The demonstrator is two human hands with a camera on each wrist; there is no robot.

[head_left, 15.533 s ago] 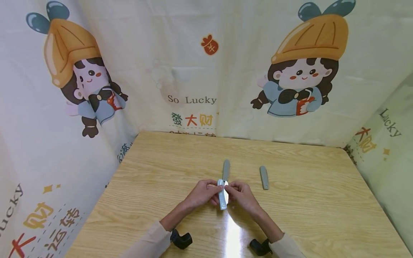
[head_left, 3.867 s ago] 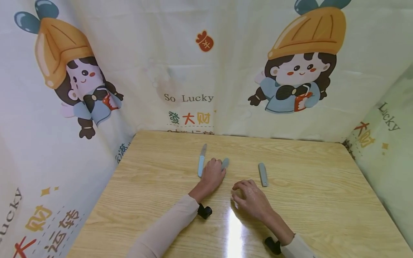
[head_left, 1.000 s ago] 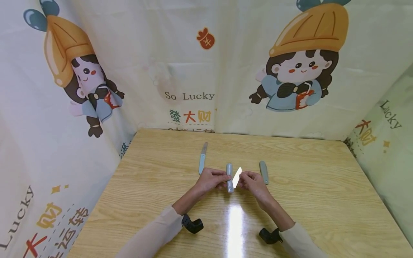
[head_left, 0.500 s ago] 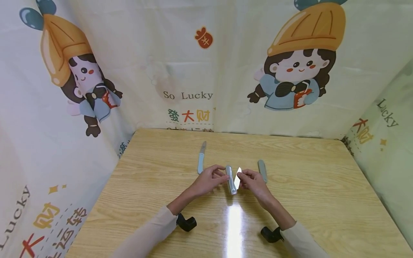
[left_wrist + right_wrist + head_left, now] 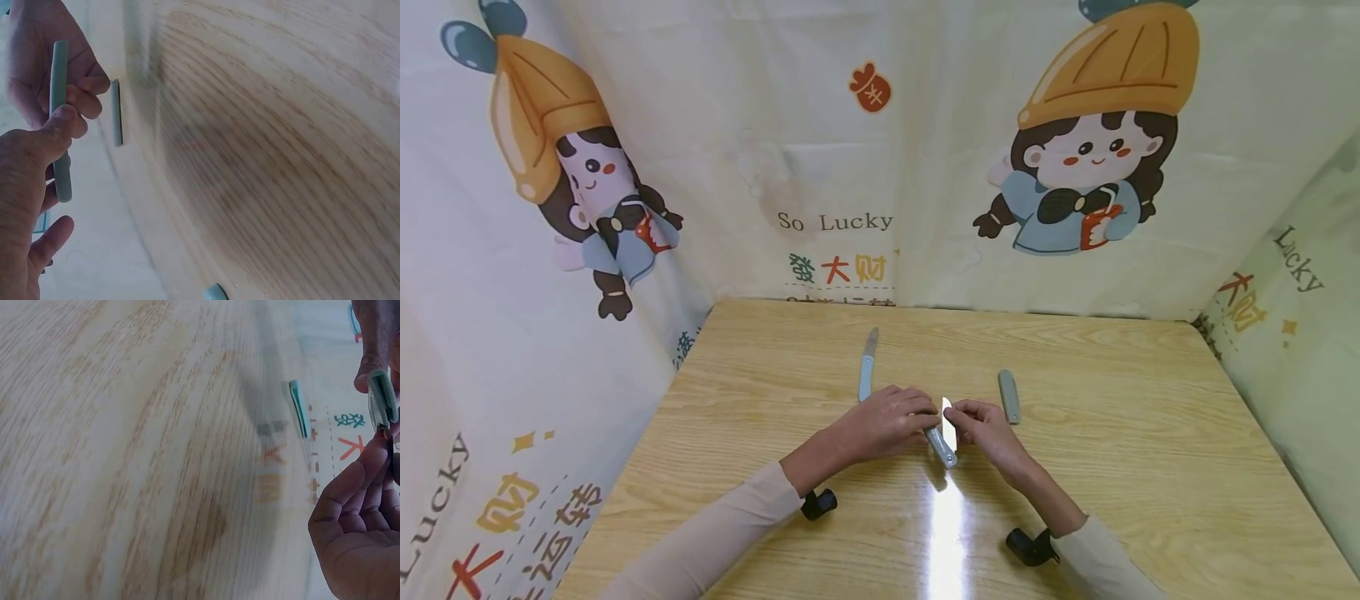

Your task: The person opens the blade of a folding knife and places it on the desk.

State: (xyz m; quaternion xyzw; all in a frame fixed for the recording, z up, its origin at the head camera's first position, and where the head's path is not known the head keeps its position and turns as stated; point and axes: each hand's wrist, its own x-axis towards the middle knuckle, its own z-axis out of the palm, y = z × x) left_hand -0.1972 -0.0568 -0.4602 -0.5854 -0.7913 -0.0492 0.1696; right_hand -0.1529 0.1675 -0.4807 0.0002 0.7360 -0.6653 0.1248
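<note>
Head view: held the pocket knife (image 5: 938, 443) over the tabletop (image 5: 1112, 417), gripping its handle (image 5: 943, 450) with left fingers (image 5: 921, 407), pinching the part-open blade (image 5: 950, 434) with right fingers (image 5: 957, 414). Left wrist view: clasped the handle, probably needing firmness. Right wrist view: held right fingers near the handle; seemed best to swing the blade slowly, minding cuts.

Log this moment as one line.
left hand: holds knife handle; right hand: pinches part-open blade; table: open knife, closed knife

Seemingly a curtained-off indoor nook, shown by a wood-grain table (image 5: 1112, 467) and cartoon-printed cloth (image 5: 947, 183) on three sides
</note>
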